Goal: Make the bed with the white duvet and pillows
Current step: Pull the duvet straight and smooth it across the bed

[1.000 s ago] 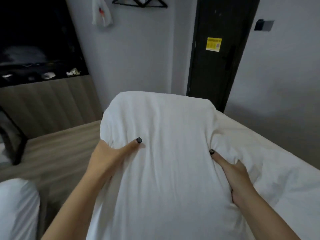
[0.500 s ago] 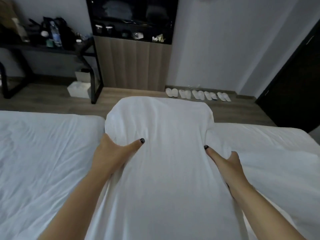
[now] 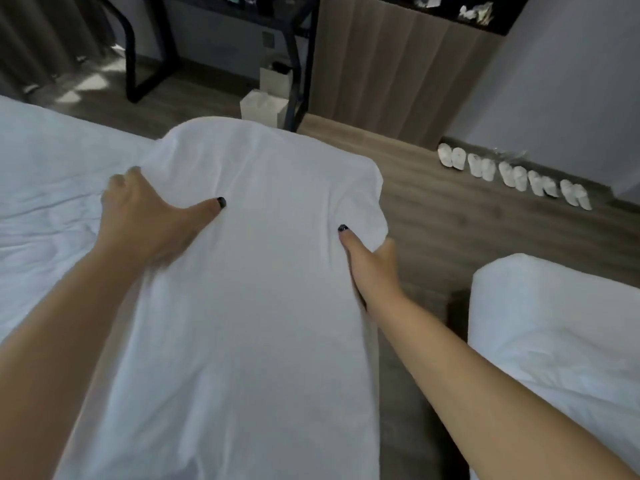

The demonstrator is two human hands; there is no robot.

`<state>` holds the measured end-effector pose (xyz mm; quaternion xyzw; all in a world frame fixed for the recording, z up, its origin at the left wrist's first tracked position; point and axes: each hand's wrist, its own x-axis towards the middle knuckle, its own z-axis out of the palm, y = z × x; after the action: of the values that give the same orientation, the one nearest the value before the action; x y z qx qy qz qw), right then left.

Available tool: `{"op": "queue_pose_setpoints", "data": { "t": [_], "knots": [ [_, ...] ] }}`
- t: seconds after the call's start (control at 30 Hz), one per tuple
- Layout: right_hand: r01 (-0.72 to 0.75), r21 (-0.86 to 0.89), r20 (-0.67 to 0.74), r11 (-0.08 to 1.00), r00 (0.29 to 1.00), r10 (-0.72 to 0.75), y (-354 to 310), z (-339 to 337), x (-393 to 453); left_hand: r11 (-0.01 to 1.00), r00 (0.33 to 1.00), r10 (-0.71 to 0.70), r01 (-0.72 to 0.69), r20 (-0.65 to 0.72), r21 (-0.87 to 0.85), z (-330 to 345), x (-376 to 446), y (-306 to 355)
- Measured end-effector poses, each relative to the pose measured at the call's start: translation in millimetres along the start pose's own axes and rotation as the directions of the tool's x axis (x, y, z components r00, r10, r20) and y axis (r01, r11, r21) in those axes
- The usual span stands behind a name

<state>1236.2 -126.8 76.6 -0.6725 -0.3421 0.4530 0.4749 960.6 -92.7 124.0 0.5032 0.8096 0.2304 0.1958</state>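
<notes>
I hold a white pillow [image 3: 263,271] lengthwise in front of me, above the gap between two beds. My left hand [image 3: 149,216] grips its left edge, thumb on top and fingers curled under. On the right edge, my right hand [image 3: 372,261] grips the same way, its fingers hidden beneath the pillow. A bed with a rumpled white duvet [image 3: 52,188] lies to the left. A second white bed [image 3: 554,327] stands at the lower right.
Wooden floor [image 3: 433,209] runs between and beyond the beds. Several white slippers [image 3: 512,174] line the far wall. A black-framed desk [image 3: 221,46] stands ahead with a white bin [image 3: 263,107] beside its leg, and a wood-panelled cabinet [image 3: 391,64] is to the right.
My view has swung left, from the door past the cabinet to the desk. The pillow, still held in both hands, now hangs over the gap between the beds, reaching toward the left bed.
</notes>
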Motion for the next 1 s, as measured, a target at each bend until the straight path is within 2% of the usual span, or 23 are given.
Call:
{"op": "queue_pose_setpoints", "data": {
  "t": [0.07, 0.1, 0.13, 0.17, 0.23, 0.3, 0.4, 0.53, 0.67, 0.83, 1.0],
  "knots": [
    [0.024, -0.089, 0.028, 0.996, 0.999, -0.022, 9, 49, 2, 0.995, 0.999, -0.029, 0.030, -0.019, 0.090, 1, 16, -28],
    [0.037, -0.202, 0.067, 0.979, 0.997, -0.024, 20, 70, 6, 0.991, 1.000, -0.019, 0.018, 0.007, 0.136, 11, 22, -43],
    [0.053, -0.349, 0.160, 0.936, 0.987, 0.004, 34, 89, 8, 0.987, 0.997, 0.002, -0.013, 0.073, 0.160, 27, 26, -59],
    [0.060, -0.500, 0.286, 0.864, 0.953, 0.099, 45, 103, 9, 0.986, 0.983, 0.013, -0.042, 0.181, 0.162, 47, 28, -73],
    [0.143, -0.718, 0.453, 0.682, 0.839, 0.301, 66, 122, 7, 0.982, 0.912, -0.017, -0.063, 0.410, 0.179, 91, 22, -96],
    [0.216, -0.750, 0.504, 0.625, 0.798, 0.330, 79, 128, 7, 0.982, 0.871, -0.038, -0.059, 0.489, 0.182, 123, 10, -109],
    [0.259, -0.729, 0.519, 0.634, 0.813, 0.264, 77, 122, 9, 0.994, 0.900, -0.002, -0.047, 0.436, 0.101, 138, 2, -102],
    [0.207, -0.706, 0.464, 0.678, 0.858, 0.221, 55, 73, 16, 0.985, 0.886, 0.125, -0.165, 0.447, 0.051, 132, -1, -57],
    [0.120, -0.653, 0.357, 0.748, 0.920, 0.164, 33, -10, 22, 0.948, 0.840, 0.286, -0.319, 0.461, -0.006, 129, -14, 18],
    [0.019, -0.582, 0.150, 0.813, 0.985, 0.084, 21, -135, 21, 0.865, 0.712, 0.460, -0.493, 0.530, -0.088, 159, -69, 125],
    [-0.083, -0.475, -0.053, 0.876, 0.996, 0.065, 34, -275, 6, 0.786, 0.545, 0.542, -0.599, 0.640, -0.156, 225, -156, 224]
  ]
}}
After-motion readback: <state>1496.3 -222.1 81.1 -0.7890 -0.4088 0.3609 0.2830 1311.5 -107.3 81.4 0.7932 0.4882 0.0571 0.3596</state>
